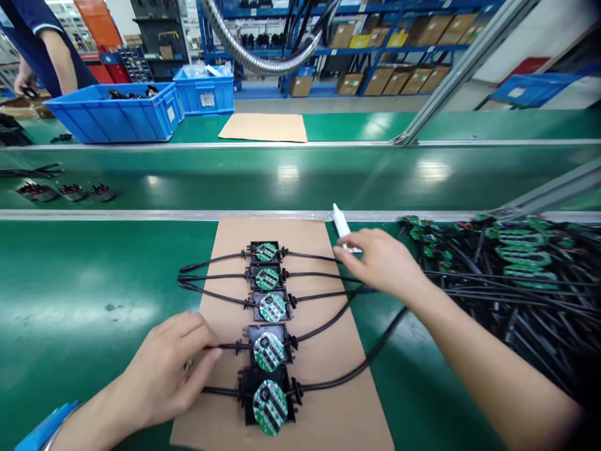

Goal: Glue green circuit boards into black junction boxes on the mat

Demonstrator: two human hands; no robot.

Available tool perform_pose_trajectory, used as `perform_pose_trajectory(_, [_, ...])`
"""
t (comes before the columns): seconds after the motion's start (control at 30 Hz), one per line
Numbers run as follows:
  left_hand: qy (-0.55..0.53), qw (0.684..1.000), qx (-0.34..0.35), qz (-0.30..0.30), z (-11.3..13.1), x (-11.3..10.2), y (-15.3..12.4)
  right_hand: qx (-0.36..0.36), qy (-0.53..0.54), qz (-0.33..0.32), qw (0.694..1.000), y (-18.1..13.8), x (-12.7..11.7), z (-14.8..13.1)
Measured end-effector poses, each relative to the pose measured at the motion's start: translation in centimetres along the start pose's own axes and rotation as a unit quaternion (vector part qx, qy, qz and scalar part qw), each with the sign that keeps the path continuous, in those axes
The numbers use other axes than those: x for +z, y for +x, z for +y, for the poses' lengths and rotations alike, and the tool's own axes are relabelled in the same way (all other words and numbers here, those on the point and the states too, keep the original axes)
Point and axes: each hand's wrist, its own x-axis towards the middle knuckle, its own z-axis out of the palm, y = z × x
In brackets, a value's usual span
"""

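Several black housings, each with a round green circuit board and black cables at both sides, lie in a column on a brown cardboard sheet. My left hand rests at the sheet's left edge, fingers pinched on the left cable of the fourth housing. My right hand reaches over the sheet's right edge, its fingers closing on a white tube that lies by the conveyor rail.
A heap of the same cabled boards lies at the right. A green conveyor belt carries three housings at far left. Blue bins and another person are beyond.
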Motion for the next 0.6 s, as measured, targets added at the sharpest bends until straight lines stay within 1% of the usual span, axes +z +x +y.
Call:
perform_pose_trajectory(0.07, [-0.029,0.999,0.005,0.012,-0.2,-0.5,2.4,0.074,-0.017,0.0,0.997,4.2,0.6,2.1])
perform_pose_trajectory(0.13, [-0.063,0.998,0.003,0.015,-0.4,-0.9,4.8,0.106,-0.004,-0.018,0.994,6.7,1.4,3.5])
perform_pose_trajectory(0.17, [-0.081,0.997,-0.004,0.01,-0.5,-1.0,6.1,0.111,0.009,-0.024,0.994,7.3,1.8,3.8])
perform_pose_trajectory(0.23, [-0.129,0.991,-0.031,-0.007,-0.8,-1.0,8.6,0.104,0.05,-0.024,0.993,7.5,2.1,3.6])
perform_pose_trajectory(0.27, [-0.167,0.985,-0.051,-0.013,-1.0,-0.9,10.0,0.093,0.077,-0.019,0.992,7.1,2.2,3.0])
perform_pose_trajectory(0.3, [-0.224,0.971,-0.08,-0.014,-1.2,-0.6,11.4,0.081,0.105,-0.012,0.991,6.6,2.1,2.1])
perform_pose_trajectory(0.33, [-0.294,0.949,-0.111,-0.008,-1.4,-0.2,12.8,0.067,0.132,-0.006,0.989,6.1,1.9,1.0])
perform_pose_trajectory(0.37, [-0.374,0.917,-0.141,0.006,-1.6,0.3,14.1,0.05,0.163,0.002,0.985,5.4,1.7,-0.4])
perform_pose_trajectory(0.4, [-0.453,0.875,-0.168,0.025,-1.6,0.7,15.4,0.026,0.197,0.01,0.98,4.8,1.3,-1.9])
perform_pose_trajectory(0.43, [-0.497,0.848,-0.178,0.044,-1.5,1.1,16.6,-0.008,0.23,0.016,0.973,4.2,0.9,-3.5])
perform_pose_trajectory(0.5, [-0.548,0.813,-0.176,0.089,-0.9,1.4,18.3,-0.103,0.288,0.037,0.951,3.1,-0.1,-6.5])
perform_pose_trajectory(0.53, [-0.571,0.796,-0.163,0.116,-0.4,1.2,18.9,-0.148,0.297,0.063,0.941,2.8,-0.7,-7.7])
perform_pose_trajectory(0.57, [-0.605,0.769,-0.149,0.143,0.1,0.9,19.1,-0.191,0.306,0.103,0.927,2.6,-1.2,-8.8])
perform_pose_trajectory(0.6, [-0.645,0.733,-0.133,0.169,0.6,0.4,19.3,-0.235,0.313,0.162,0.906,2.5,-1.6,-9.5])
